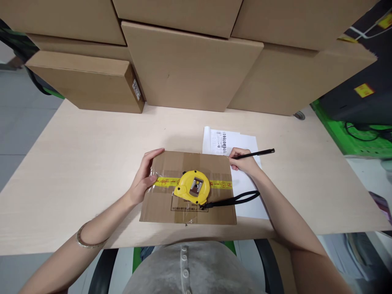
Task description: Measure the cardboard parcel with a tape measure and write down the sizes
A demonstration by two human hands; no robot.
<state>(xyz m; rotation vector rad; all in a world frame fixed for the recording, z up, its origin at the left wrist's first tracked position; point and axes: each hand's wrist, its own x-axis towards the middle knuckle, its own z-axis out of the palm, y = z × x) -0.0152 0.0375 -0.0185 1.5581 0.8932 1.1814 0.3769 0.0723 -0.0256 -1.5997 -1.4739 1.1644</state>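
A small taped cardboard box (165, 204) sits near the table's front edge. My left hand (146, 173) grips its left side, thumb on top and fingers along the far left corner. On the box lies a yellow tape measure (186, 184), its black wrist strap (235, 200) trailing right past the box. In my right hand (243, 160) is a black pen (263, 152), held at the box's far right corner; its tip is hidden by the fingers. Beneath that hand, partly covered by the box, are white papers (249, 143) with a printed or written list.
Large cardboard boxes (190, 65) stand stacked along the back of the table (76, 163). A flat box (98, 85) stands at the back left. Beyond the right edge are a green crate (339, 139) with black cables and a dark case. A chair armrest (104, 269) is below.
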